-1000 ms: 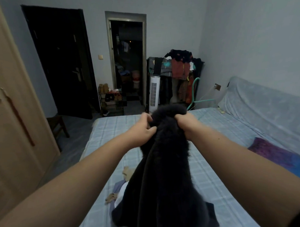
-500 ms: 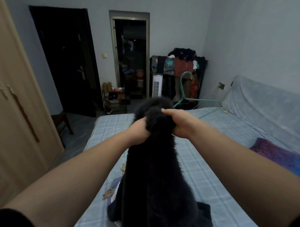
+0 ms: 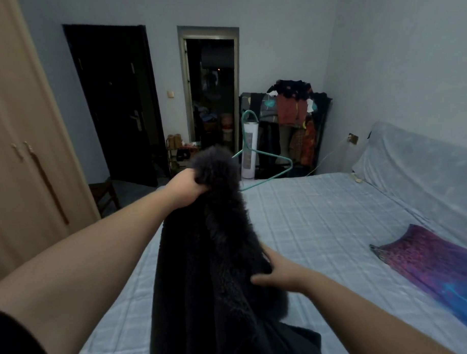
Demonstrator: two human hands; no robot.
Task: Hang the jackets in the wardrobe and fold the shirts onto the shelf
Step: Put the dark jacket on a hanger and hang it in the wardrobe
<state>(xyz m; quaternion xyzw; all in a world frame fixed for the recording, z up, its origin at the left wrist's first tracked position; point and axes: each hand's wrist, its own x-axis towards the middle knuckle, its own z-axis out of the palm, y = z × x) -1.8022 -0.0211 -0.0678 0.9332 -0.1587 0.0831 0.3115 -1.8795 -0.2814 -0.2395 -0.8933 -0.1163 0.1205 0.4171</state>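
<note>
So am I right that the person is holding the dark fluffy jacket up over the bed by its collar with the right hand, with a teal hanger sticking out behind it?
Not quite: the head view shows the left hand gripping the collar of the dark fluffy jacket over the bed. The right hand rests lower on its side. The teal hanger does stick out behind.

head-worn view, facing forward-down, hands close

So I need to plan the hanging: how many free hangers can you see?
1: a green hanger sticking out behind the dark fuzzy jacket, above the bed. Others may be hidden on the far clothes rack.
</note>
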